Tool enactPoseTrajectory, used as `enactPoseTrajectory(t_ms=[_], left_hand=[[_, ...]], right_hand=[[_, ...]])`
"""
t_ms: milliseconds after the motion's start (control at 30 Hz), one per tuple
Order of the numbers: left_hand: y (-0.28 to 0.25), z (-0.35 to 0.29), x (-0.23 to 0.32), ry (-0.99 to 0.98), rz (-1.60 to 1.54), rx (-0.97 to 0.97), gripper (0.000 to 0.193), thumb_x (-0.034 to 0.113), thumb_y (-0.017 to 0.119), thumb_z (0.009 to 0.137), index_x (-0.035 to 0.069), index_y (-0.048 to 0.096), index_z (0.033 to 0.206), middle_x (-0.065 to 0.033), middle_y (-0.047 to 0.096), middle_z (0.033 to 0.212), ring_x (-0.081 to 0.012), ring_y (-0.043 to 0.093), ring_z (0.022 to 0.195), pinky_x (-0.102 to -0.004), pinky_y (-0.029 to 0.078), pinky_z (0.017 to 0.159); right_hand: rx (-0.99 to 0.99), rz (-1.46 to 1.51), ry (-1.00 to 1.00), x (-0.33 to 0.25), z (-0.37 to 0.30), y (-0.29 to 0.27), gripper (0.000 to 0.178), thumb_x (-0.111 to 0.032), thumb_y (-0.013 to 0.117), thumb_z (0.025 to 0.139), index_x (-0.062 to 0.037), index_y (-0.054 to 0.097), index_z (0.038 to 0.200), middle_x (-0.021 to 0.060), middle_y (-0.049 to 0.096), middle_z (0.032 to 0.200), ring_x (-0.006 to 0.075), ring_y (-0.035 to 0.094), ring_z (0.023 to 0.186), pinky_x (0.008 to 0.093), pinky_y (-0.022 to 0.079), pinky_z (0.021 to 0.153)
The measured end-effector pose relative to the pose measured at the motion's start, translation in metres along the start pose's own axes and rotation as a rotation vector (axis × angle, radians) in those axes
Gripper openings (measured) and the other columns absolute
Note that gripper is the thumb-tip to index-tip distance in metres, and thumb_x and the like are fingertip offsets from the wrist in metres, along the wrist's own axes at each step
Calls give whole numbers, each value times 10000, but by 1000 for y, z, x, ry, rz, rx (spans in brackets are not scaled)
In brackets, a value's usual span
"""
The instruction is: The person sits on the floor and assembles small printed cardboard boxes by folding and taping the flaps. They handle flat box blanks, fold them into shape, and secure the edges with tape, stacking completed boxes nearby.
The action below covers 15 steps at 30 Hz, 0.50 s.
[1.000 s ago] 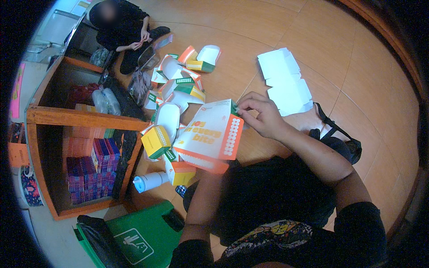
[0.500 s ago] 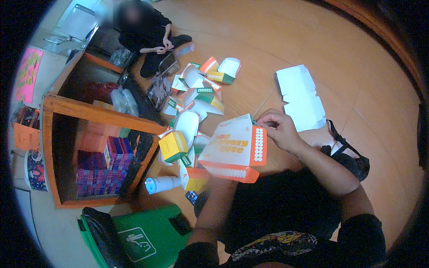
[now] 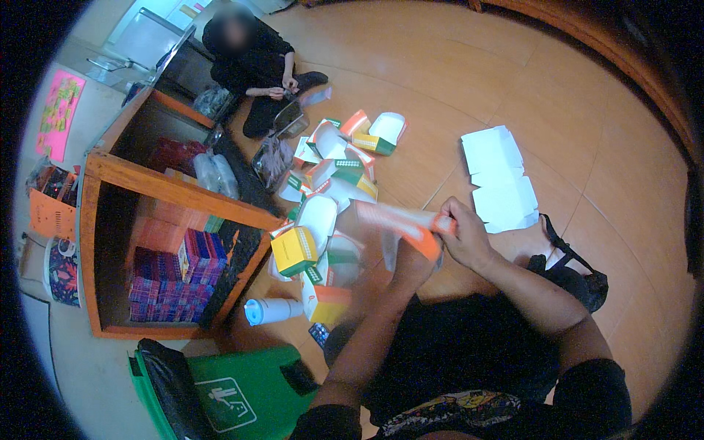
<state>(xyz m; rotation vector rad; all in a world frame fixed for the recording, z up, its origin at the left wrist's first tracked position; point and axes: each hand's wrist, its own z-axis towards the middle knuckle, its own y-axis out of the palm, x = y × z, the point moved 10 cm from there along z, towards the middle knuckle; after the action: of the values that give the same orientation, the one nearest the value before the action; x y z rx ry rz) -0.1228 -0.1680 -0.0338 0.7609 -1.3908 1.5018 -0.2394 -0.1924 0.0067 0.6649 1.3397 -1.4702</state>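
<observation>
An orange-and-white cardboard food box [image 3: 400, 221], blurred by motion, is held above my lap, turned nearly edge-on. My right hand [image 3: 467, 236] pinches its orange right end between thumb and fingers. Beneath the box, my left hand [image 3: 416, 270] grips the near lower side; its fingertips are hidden behind the cardboard. Just left of the box lies a heap of folded food boxes in white, orange, green and yellow, with a yellow-and-green box [image 3: 295, 251] on the near part. A stack of flat white cardboard blanks [image 3: 502, 180] lies on the floor to the right.
A pale blue tumbler [image 3: 273, 311] and a remote control [image 3: 318, 334] lie near my left knee. Left stands an open wooden cabinet [image 3: 183, 192] holding purple packs. A green bin [image 3: 246, 385] is nearer. Across the heap sits another person [image 3: 253, 66]. A black bag [image 3: 576, 282] lies right.
The box has tipped from showing its broad printed face to nearly edge-on. My left hand, hidden behind it before, now shows beneath. The whole view has shifted slightly.
</observation>
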Motion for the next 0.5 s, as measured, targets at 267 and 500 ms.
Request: enactPoseTrajectory(t_ms=[267, 500], left_hand=[[12, -5, 20, -130, 125, -269, 254, 125, 649, 830, 11, 504, 1004, -133, 613, 798, -269, 629, 725, -370, 500, 637], [22, -10, 27, -194, 408, -459, 205, 94, 641, 792, 41, 456, 863, -159, 516, 640, -332, 565, 626, -407, 455, 598]], right_hand=[[-105, -169, 50, 7, 10, 0, 210, -240, 588, 855, -34, 615, 828, 167, 597, 801, 342, 615, 700, 432, 482, 613], [153, -118, -98, -13, 17, -29, 172, -178, 616, 863, -18, 668, 899, 147, 636, 824, 315, 633, 704, 386, 512, 641]])
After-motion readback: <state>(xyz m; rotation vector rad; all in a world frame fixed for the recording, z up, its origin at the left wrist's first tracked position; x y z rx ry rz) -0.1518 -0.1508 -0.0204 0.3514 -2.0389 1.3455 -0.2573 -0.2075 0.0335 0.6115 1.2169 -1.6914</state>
